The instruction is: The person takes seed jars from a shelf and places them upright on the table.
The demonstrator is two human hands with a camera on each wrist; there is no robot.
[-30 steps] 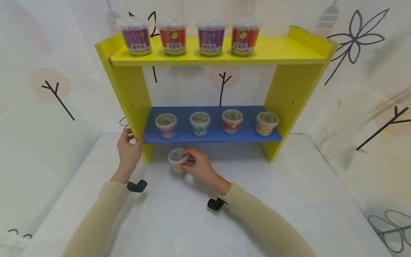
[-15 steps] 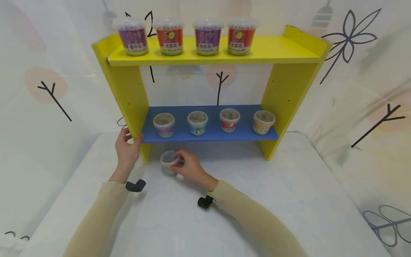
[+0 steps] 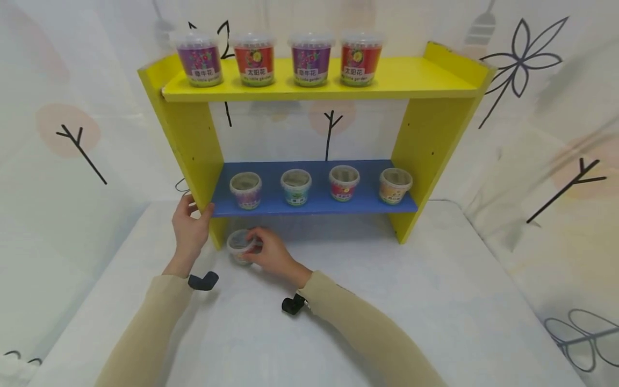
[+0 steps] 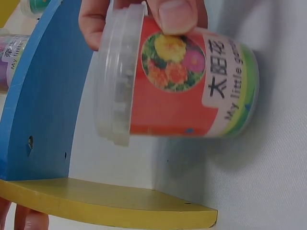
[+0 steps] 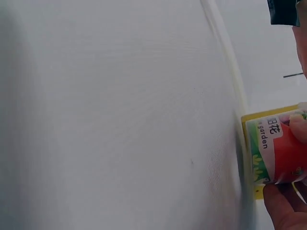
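In the head view, my right hand (image 3: 273,255) pinches a small plastic cup (image 3: 240,247) below the blue shelf, close to the left panel's foot. The left wrist view shows that cup (image 4: 172,96) large, with a red flower label and a translucent top. Thumb and fingers hold it from its side. Whether its base touches the table cannot be told. My left hand (image 3: 189,231) grips the yellow left panel of the shelf unit (image 3: 191,156), thumb at its front edge and fingers partly hidden behind. The cup (image 5: 283,153) is cut off in the right wrist view.
Several similar cups stand in a row on the blue shelf (image 3: 314,207). Purple and red lidded cups (image 3: 258,62) line the yellow top shelf (image 3: 420,75), towards its left. The white table (image 3: 387,290) spreads in front, with a patterned cloth wall (image 3: 72,226) around.
My right hand has moved left with the cup, nearing the left panel. The left hand keeps its grip on the panel. The head view has shifted slightly.
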